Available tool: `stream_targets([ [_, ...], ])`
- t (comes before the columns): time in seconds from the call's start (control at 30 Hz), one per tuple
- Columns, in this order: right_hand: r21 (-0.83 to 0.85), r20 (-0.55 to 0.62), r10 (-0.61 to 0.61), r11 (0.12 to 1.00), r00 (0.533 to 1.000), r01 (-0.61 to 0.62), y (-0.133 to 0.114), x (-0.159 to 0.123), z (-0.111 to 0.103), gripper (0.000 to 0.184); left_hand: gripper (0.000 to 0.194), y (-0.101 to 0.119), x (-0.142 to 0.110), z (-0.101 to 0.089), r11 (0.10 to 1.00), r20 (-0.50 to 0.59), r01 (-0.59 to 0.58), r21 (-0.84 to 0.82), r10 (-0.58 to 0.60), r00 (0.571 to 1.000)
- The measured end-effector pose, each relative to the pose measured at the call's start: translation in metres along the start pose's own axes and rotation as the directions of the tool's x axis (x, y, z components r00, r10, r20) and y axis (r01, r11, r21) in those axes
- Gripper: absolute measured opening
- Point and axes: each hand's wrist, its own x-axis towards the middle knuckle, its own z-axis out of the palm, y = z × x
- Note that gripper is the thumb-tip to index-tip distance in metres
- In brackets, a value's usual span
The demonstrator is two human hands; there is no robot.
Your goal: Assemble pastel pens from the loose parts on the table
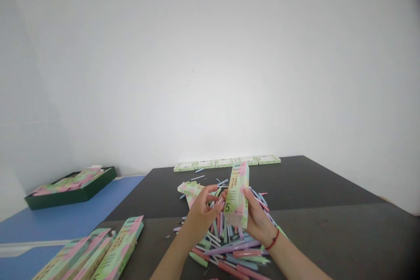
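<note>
Right hand (257,218) holds the printed carton (238,197) by its right side, the thumb lying along the edge nearest that hand. Left hand (204,213) is positioned at the carton's left side, with fingers bent and close to its edge; whether these fingers hold anything cannot be determined from this view. Carton position: raised above the pen pile (226,251), tilted, with the long printed face toward the person and the numeral 5 at its lower end. A red cord (273,239) encircles the right wrist.

Pen pile: loose, mixed pink, purple, green and blue, spread on the black table (311,188) beneath and around both hands. Further cartons (193,189) lie just beyond the left hand, overlapping. Five boxes (225,163) form a row along the table's far edge, near the white wall (210,65). Side group: several cartons (120,247) lie side by side at near left. A dark green tray (95,188) containing more printed cartons rests on the blue surface (127,190) at far left.
</note>
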Motion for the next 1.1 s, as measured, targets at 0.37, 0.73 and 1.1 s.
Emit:
stream_targets([
  [0.37, 0.181, -0.09, -0.083, 0.979, 0.992, 0.098, -0.009, 0.0, 0.009, 0.039, 0.016, 0.008, -0.004, 0.021, 0.92, -0.023, -0.359, 0.158, 0.367, 0.93],
  [0.73, -0.562, 0.045, 0.287, 0.799, 0.957, -0.214, -0.044, -0.012, 0.011, 0.065, 0.011, 0.004, 0.0, -0.009, 0.933, -0.042, -0.354, 0.058, 0.357, 0.933],
  [1.1, -0.935, 0.296, 0.081, 0.227, 0.952, 0.271, -0.088, -0.028, 0.022, 0.068, 0.012, 0.007, 0.001, -0.004, 0.886, 0.013, -0.307, -0.348, 0.332, 0.943],
])
